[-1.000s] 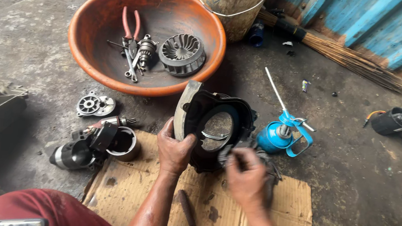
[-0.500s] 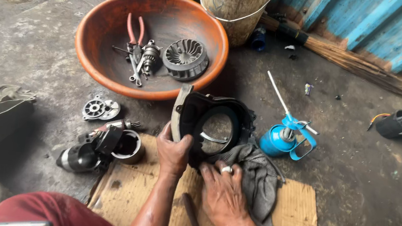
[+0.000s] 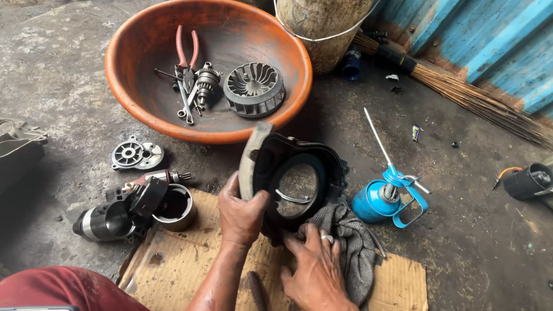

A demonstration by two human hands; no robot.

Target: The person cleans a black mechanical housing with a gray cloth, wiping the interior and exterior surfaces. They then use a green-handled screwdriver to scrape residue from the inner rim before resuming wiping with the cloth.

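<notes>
Concrete floor — cardboard sheet, orange basin, blue oilcan.

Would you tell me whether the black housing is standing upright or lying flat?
Upright: the black housing stands on edge on the cardboard, steadied by the left hand.

bare forearms, ring on right hand, red trousers

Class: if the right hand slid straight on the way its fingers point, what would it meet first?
Probably the black round housing: the right hand already points at its lower rim, beside the grey rag. Depth is uncertain.
</notes>
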